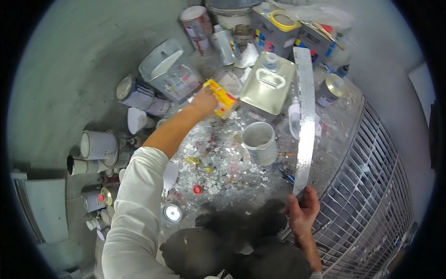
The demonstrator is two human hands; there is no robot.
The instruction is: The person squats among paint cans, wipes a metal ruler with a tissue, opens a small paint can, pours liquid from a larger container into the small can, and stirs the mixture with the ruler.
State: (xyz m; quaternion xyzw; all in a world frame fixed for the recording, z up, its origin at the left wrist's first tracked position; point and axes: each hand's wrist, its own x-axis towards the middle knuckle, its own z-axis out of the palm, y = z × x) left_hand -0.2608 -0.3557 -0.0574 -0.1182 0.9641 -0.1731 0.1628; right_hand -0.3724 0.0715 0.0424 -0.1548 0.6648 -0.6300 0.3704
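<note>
While the right hand [303, 211] pinches its lower end between thumb and curled fingers, a long, flat metal ruler [305, 116] slants up and away, smooth and glossy, with fine marks along its edge. The hands are well apart. To the right runs a rack of thin wire [367, 186], its bars crossing in a grid. On the near part of the rough, paint-crusted surface [218, 160] lie a small round container [172, 213] with a bright centre and a ridged red cap [197, 189]. Farther in stands an open, cylindrical grey pot [260, 148], its rim coated with dried paint. Beyond it and to the left, the left hand [205, 100] is closed on the near-left edge of a yellow packet [222, 98], rectangular and patched with red; its fingertips are hidden. Just right of the packet sits a boxy metal can [268, 86], with a pale, shiny top and a looped handle. At the far edge are a crumpled, translucent plastic sheet [320, 15] and a paint-streaked round tin [196, 24].
</note>
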